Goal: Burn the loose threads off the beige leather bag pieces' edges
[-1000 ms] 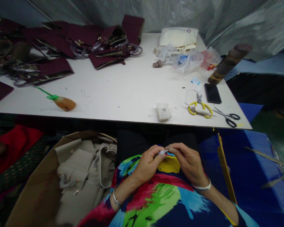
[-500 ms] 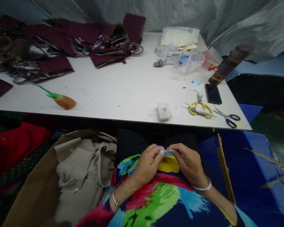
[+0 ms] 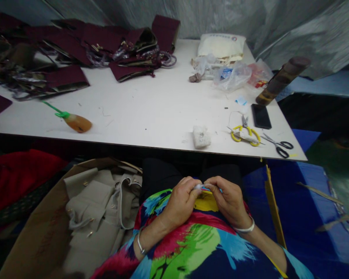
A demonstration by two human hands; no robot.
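Both of my hands meet in my lap, below the front edge of the white table (image 3: 151, 112). My left hand (image 3: 180, 201) is closed, thumb and fingers pinching a small whitish object (image 3: 198, 187) that I cannot make out. My right hand (image 3: 228, 199) is closed as well, its fingertips pinched against the same small object from the right. A silver bangle sits on each wrist. My brightly coloured garment lies under both hands.
On the table lie yellow-handled scissors (image 3: 246, 134), black-handled scissors (image 3: 279, 145), a black phone (image 3: 261, 116), a small white block (image 3: 201, 136), an orange bottle with a green nozzle (image 3: 74, 121), maroon bag pieces (image 3: 104, 48) and plastic bags (image 3: 232, 75). A cardboard box of beige bags (image 3: 99, 217) stands at my left.
Both hands stay pinched together on the small object in my lap. The view has shifted slightly; nothing on the table moved.
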